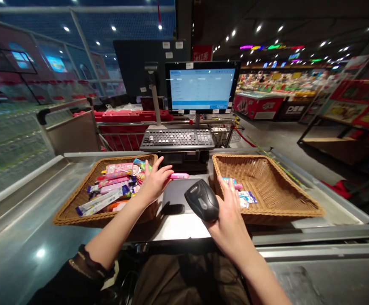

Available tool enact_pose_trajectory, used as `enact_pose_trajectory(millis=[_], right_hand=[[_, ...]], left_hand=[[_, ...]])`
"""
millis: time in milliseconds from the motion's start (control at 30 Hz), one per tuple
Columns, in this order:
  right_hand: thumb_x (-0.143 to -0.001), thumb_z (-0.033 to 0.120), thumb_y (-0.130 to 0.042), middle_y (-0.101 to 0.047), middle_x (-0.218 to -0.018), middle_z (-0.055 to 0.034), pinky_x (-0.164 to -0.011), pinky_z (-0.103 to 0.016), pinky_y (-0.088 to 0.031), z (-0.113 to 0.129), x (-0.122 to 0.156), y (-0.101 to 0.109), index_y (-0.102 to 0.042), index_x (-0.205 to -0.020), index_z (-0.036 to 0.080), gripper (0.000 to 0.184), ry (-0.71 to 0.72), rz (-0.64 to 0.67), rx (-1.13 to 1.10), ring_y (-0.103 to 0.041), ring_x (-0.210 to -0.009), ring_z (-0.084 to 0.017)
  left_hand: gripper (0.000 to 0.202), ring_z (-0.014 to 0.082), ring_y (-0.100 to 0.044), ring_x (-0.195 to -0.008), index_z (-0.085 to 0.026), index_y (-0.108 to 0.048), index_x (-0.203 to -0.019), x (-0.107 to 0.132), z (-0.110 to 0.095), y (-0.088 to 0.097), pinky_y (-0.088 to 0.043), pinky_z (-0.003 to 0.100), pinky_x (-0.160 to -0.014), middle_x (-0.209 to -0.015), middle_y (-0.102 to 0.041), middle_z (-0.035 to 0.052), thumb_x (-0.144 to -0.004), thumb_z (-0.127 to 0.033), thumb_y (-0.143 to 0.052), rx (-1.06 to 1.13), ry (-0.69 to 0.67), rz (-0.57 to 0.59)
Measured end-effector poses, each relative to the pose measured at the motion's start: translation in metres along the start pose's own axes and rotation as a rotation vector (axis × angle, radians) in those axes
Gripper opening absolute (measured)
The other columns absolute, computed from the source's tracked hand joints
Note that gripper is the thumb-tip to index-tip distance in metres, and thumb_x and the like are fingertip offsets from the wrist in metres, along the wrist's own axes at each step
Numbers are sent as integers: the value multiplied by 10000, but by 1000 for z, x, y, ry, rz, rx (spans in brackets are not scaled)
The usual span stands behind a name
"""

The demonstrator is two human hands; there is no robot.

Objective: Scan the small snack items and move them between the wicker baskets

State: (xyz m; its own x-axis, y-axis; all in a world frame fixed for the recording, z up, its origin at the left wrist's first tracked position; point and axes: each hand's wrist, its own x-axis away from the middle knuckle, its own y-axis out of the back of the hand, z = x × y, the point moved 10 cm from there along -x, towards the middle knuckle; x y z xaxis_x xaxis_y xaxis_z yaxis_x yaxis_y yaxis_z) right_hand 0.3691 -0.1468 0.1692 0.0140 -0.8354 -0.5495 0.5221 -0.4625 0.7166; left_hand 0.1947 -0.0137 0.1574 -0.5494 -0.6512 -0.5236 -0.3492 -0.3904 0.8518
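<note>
My left hand [154,182] is over the right side of the left wicker basket [59,218], several fingers spread. A slim pink packet [180,176] with a barcode sticks out to the right from under its fingers, apparently gripped; the grip itself is hidden. Candy and snack packets [110,199] fill that basket. My right hand [229,207] holds a black barcode scanner [202,200] on its thumb side, the head pointing up and left. Its other fingers reach over the left edge of the right wicker basket [276,186], where a few small packets [248,196] lie.
A grey plate [180,190] lies on the metal counter between the baskets. Behind it are a keyboard [178,137] and a lit monitor [202,89]. A shopping cart [121,135] stands beyond the counter. A metal rail [340,205] borders the right side.
</note>
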Motion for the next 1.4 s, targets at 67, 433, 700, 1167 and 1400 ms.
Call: enact_pose_trajectory(millis=[67, 433, 700, 1167, 1400], right_hand=[[-813, 103, -529, -276, -1595, -216, -1167, -722, -254, -2, 0, -3, -610, -1174, 146, 372, 15, 17, 3, -137, -1530, -445], [-789, 74, -529, -206, -1633, -196, -1159, -740, -222, -2, 3, -6, -617, -1094, 149, 326, 17, 13, -8, -62, -1538, -454], [-768, 54, -520, -182, -1650, -178, -1176, -718, -214, -2, 4, -6, -621, -1075, 142, 335, 4, 10, -16, -47, -1542, -443], [-848, 249, -613, -213, -1635, -183, -1155, -742, -230, -73, 15, 51, -570, -1305, 194, 463, -205, -82, 26, -81, -1537, -454], [-863, 337, -635, -235, -1644, -144, -1190, -644, -285, -144, 65, 122, -651, -1172, 181, 347, -479, -344, 48, -207, -1525, -411]], left_hand=[[230, 371, -330, -1472, -240, -696, -1135, -1, -1, -1, -122, 821, -1096, -1313, -680, 111, -957, -217, -552, 1, 1, 4], [212, 393, -313, -1474, -230, -703, -1114, -1, -2, -1, -109, 827, -1094, -1331, -671, 107, -966, -254, -553, -5, 12, 48], [209, 385, -305, -1480, -232, -704, -1106, -1, -3, -3, -117, 825, -1095, -1315, -681, 108, -956, -240, -559, -2, 11, 67], [232, 378, -352, -1443, -265, -710, -1115, -63, -68, -30, -114, 805, -1104, -1252, -697, 96, -965, -267, -533, 60, -181, 31], [179, 331, -513, -1235, -236, -741, -1018, -130, -158, -92, -215, 708, -1132, -1045, -700, 104, -907, -294, -613, 60, -348, 169]])
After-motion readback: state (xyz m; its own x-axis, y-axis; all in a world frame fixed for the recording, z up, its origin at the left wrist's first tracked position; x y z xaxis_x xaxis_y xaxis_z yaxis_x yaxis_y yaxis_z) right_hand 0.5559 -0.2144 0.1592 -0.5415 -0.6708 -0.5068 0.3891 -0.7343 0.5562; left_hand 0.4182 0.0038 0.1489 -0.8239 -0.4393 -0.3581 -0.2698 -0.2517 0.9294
